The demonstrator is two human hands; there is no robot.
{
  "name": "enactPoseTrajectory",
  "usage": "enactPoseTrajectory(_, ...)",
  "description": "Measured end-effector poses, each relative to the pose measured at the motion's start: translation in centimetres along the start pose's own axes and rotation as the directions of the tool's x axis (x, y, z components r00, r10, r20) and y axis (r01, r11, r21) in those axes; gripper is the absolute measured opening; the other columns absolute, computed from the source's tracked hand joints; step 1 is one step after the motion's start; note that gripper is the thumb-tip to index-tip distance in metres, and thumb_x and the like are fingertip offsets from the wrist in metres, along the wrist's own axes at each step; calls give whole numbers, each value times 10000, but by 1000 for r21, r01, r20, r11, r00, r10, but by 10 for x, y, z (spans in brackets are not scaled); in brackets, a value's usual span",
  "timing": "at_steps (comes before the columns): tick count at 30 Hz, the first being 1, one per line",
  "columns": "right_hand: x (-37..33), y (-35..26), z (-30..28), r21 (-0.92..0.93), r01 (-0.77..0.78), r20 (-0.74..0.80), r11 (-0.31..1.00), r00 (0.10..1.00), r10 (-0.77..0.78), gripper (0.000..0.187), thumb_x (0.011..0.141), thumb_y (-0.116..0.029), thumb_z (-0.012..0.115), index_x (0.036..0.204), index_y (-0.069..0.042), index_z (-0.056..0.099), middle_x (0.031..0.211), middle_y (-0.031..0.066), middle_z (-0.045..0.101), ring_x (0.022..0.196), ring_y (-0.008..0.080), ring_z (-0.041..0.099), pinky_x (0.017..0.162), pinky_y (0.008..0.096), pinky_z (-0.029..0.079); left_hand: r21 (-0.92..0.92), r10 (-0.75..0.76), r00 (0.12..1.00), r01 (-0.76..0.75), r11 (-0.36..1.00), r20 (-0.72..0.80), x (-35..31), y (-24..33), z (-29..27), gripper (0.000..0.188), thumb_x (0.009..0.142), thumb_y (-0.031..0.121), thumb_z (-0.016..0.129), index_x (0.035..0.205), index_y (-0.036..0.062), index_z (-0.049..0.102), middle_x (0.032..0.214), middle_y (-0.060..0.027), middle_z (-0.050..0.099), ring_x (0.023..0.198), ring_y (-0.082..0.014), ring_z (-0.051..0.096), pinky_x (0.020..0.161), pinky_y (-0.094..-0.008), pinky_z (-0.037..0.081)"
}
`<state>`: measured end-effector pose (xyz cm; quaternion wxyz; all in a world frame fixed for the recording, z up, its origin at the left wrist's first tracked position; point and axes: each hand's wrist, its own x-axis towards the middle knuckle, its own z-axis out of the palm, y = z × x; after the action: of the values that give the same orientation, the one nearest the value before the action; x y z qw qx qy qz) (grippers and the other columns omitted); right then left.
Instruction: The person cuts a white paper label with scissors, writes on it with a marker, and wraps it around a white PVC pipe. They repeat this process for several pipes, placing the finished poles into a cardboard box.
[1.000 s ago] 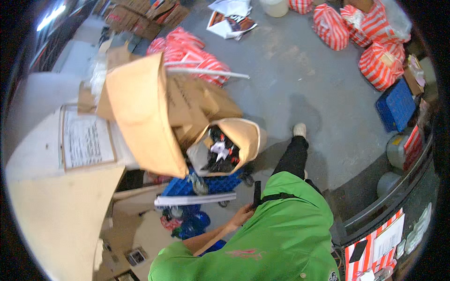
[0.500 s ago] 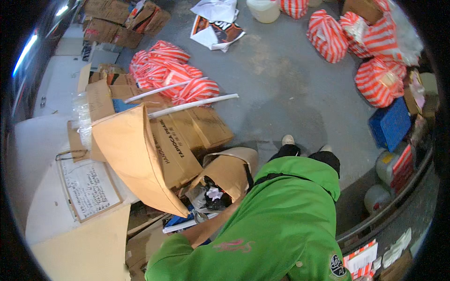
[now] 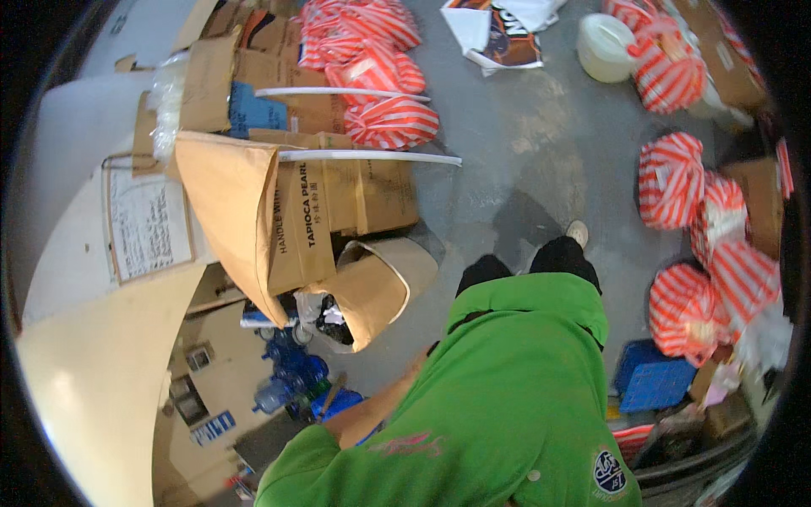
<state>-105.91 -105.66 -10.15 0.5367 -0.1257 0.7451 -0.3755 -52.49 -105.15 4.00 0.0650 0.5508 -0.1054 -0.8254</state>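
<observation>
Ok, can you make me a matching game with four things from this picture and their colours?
Things:
1. shirt
2. crate
3. tied bags
4. open sack

Colours:
A. red and white stripes
B. brown
C. green
D. blue

Pairs: 1-C, 2-D, 3-A, 4-B
</observation>
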Motion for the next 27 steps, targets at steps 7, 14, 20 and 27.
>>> enactPoseTrajectory(7,63,-45,-106,-152,-133,52,979,989,142,280,1041,-323,583,1084,-54,649,903,24,630,781,129,560,704,309,471,117,186,971,-169,979,-152,1,15,160,487,949,333,705,1296,1,630,1160,-73,705,998,-156,605,864,-356,528)
enactPoseTrajectory(14,143,-151,-177,-300,-162,30,940,983,179,278,1040,-312,580,1085,-48,652,905,32,637,776,134,563,701,314,473,261,321,935,-275,925,-153,48,132,204,500,912,354,750,1234,-17,657,1104,-77,719,960,-134,590,829,-359,524)
enactPoseTrajectory(20,242,-288,-154,-424,-54,95,904,990,103,276,1039,-302,577,1087,-42,655,906,38,642,772,138,566,698,317,475,665,46,947,-258,701,318,80,271,152,539,857,385,806,1210,-4,686,1087,-87,733,961,-143,592,838,-382,519)
enactPoseTrajectory(27,365,-464,-29,-571,129,328,810,941,82,274,1038,-291,574,1088,-35,658,907,45,649,768,143,569,695,322,477,783,764,439,-188,593,-473,164,459,-57,343,967,273,634,1165,1,702,1110,-247,722,993,-363,707,906,-459,537)
